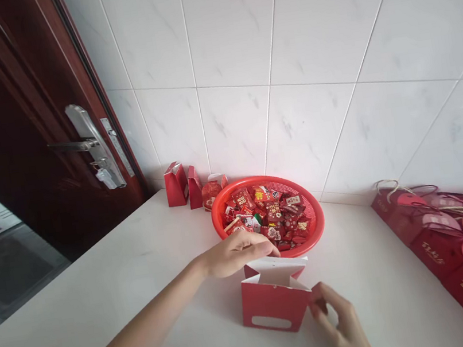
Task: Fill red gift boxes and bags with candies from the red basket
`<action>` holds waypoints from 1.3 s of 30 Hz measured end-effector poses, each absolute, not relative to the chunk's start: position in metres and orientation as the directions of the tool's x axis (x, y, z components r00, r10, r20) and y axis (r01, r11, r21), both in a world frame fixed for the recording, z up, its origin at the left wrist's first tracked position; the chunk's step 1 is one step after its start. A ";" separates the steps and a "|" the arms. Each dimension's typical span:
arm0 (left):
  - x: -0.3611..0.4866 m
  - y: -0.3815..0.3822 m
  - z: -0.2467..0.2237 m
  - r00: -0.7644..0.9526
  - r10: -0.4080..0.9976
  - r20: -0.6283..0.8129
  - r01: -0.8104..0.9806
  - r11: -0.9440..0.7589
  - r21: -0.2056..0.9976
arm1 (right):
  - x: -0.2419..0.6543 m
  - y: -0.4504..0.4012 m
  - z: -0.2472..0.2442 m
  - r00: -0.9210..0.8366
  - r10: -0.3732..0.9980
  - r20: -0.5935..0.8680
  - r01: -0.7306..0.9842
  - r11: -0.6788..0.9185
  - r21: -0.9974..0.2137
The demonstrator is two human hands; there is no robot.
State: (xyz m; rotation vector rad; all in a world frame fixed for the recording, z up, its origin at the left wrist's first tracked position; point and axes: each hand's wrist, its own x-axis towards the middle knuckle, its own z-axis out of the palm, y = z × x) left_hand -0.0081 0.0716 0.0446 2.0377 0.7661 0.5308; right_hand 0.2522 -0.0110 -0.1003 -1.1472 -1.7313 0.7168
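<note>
A red paper candy box with a white inside and an oval window stands upright on the white tabletop, its top open. My left hand reaches across behind the box's back edge, fingers stretched over the near rim of the red plastic basket; nothing shows in it, though the fingertips are partly hidden. At the box's right side, my right hand has curled fingers with the tips closed at the box's edge. Wrapped candies in mostly red wrappers fill the basket.
Two red boxes and a round red packet stand by the tiled wall at the back left. Several dark red gift bags with cord handles line the right side. A brown door is at left, beyond the table.
</note>
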 end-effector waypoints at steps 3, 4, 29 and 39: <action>-0.009 0.087 0.052 0.736 0.672 0.081 0.270 -0.402 0.875 | 0.259 0.016 -0.067 -0.029 0.864 0.502 0.423 0.466 -0.777; -0.008 0.096 0.053 0.723 0.686 0.080 0.287 -0.404 0.869 | 0.261 0.028 -0.053 0.002 0.843 0.538 0.439 0.482 -0.758; 0.001 0.149 -0.003 0.615 0.766 0.185 0.595 -0.605 0.528 | 0.248 0.204 -0.003 -0.257 0.951 0.169 0.819 0.308 -0.485; 0.052 0.202 0.046 0.549 0.829 0.107 0.534 -0.447 0.718 | 0.248 0.211 -0.011 -0.049 0.978 0.202 0.729 0.173 -0.662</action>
